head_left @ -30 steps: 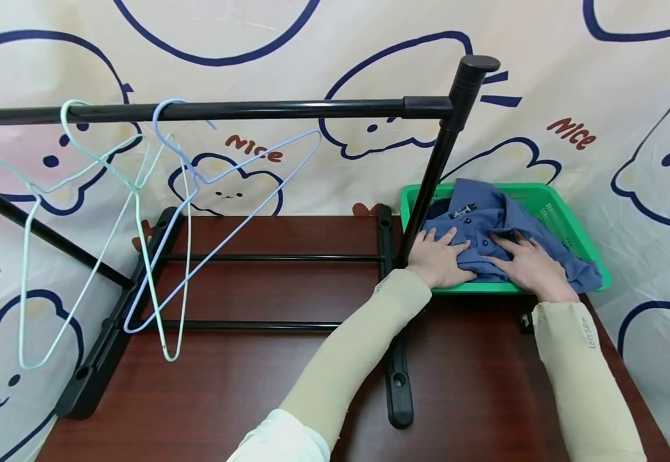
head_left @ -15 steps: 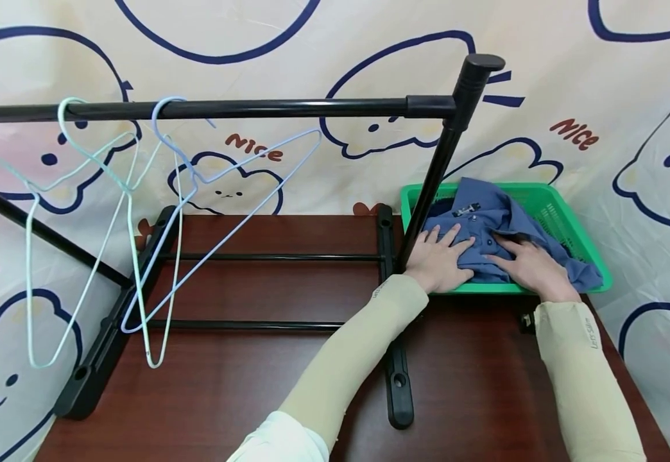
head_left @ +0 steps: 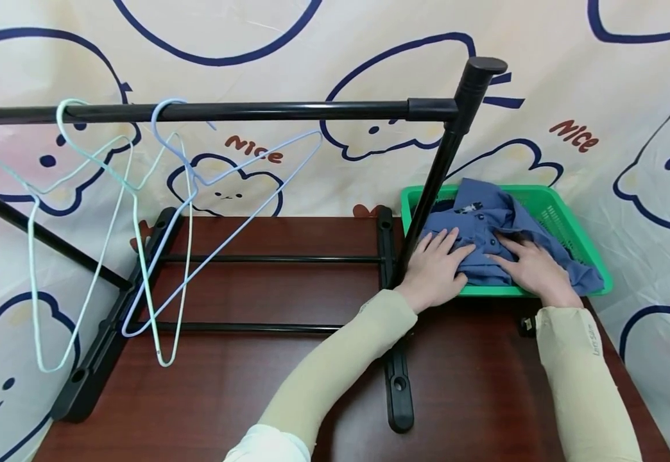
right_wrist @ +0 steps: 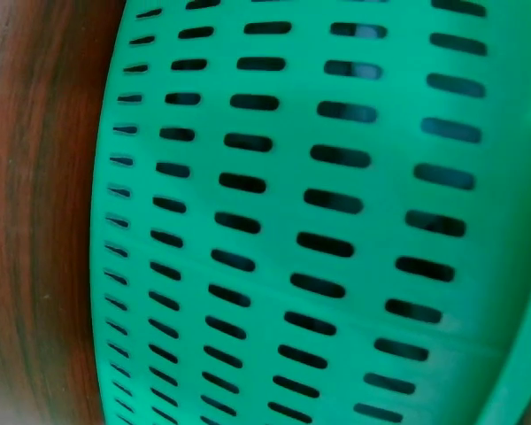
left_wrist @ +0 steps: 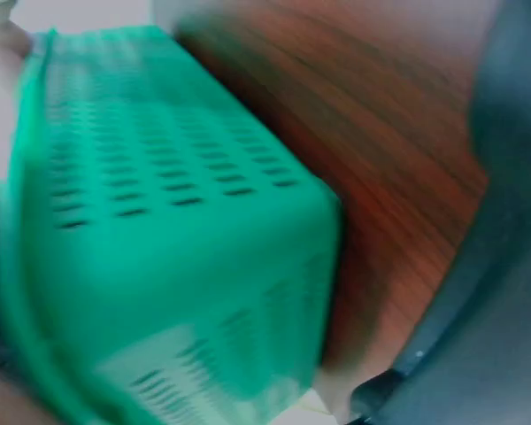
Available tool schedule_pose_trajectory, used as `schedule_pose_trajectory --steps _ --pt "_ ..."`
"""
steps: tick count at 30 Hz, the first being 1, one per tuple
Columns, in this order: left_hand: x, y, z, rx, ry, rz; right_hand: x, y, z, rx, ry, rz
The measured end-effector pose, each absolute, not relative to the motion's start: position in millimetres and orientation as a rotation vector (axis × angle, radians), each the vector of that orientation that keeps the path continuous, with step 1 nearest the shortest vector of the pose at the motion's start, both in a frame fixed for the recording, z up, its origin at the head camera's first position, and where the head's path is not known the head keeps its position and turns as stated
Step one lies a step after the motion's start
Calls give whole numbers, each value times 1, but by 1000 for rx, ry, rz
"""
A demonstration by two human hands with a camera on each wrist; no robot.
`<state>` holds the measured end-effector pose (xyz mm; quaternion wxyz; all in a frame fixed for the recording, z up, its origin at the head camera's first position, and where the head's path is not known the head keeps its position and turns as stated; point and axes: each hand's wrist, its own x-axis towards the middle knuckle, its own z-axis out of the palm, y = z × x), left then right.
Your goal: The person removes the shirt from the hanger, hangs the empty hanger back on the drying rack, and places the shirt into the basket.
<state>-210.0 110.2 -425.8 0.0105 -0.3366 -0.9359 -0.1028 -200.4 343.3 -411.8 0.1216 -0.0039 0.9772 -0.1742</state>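
Observation:
A blue buttoned shirt [head_left: 479,221] lies bunched in a green plastic basket [head_left: 550,197] at the right of the head view. My left hand [head_left: 434,268], fingers extended, rests at the shirt's near left edge, over the basket's front rim. Across the near right part of the cloth lies my right hand [head_left: 534,268], its fingers stretched out and the tips partly hidden by a fold. Slotted basket wall [left_wrist: 186,239] fills much of the left wrist view, slightly blurred. Only the basket's side [right_wrist: 257,204] and tabletop show in the right wrist view.
A black garment rack [head_left: 289,111] stands on the dark wooden table [head_left: 242,398], one upright just left of the basket. From its bar hang a pale blue hanger [head_left: 237,228] and mint hangers [head_left: 141,256]. A patterned curtain [head_left: 647,269] lies behind.
My left hand has drawn slightly back toward the basket's front left corner. My right hand stays on the shirt. A mint hanger swings a little on the bar.

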Motion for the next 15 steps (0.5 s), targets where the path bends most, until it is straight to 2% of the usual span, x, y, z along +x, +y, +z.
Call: schedule_pose_trajectory --steps 8,15 --pt "-169 64 -400 -1355 -2568 -863 -187 342 -412 21 3013 -443" --pt "-151 11 -384 -1308 -2015 -1232 -171 328 -392 31 3148 -596"
